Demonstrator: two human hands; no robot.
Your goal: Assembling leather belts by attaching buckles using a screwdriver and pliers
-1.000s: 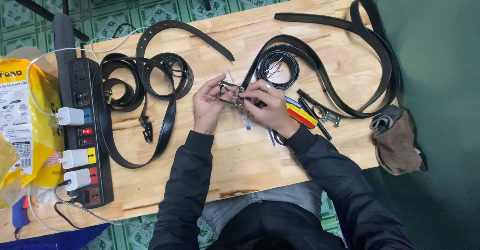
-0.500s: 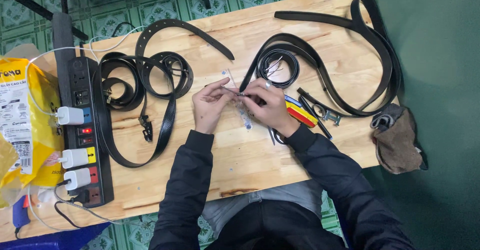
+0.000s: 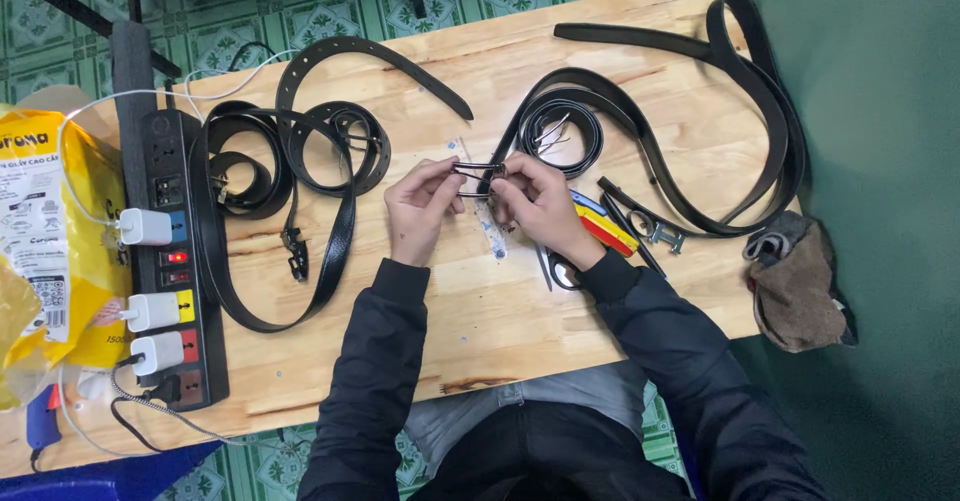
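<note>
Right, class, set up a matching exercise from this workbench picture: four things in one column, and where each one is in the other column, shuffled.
Things:
1. metal buckle frame
2. power strip
3. brown cloth
4. yellow bag

Places:
A. hanging off the table's right edge
B. held between the left hand and the right hand
C. at the far left, past the table end
D. along the left end of the wooden table, chargers plugged in

Pairs: 1-B, 2-D, 3-A, 4-C

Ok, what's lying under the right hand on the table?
Under the right hand: a clear strip, a red-and-yellow tool and scissors poke out. Their covered parts stay hidden.
</note>
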